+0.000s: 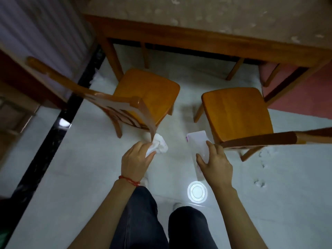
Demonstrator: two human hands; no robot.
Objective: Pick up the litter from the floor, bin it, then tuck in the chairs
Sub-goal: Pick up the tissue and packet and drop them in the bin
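Note:
My left hand (136,159) grips a crumpled white tissue (159,146) just above the pale tiled floor, beside the back leg of the left wooden chair (143,94). My right hand (214,163) pinches a flat white paper wrapper (197,143) with a small purple mark at its far corner; the wrapper's near end shows below my hand. The right wooden chair (235,114) stands close to that hand. Both chairs are pulled out from the wooden table (179,35), their seats facing it.
The table has a patterned cloth on top. A black floor strip (53,133) runs diagonally at the left, past a striped curtain (32,29). A ceiling light's reflection (197,191) shines on the floor by my dark-trousered legs. A reddish floor area (309,90) lies at the right.

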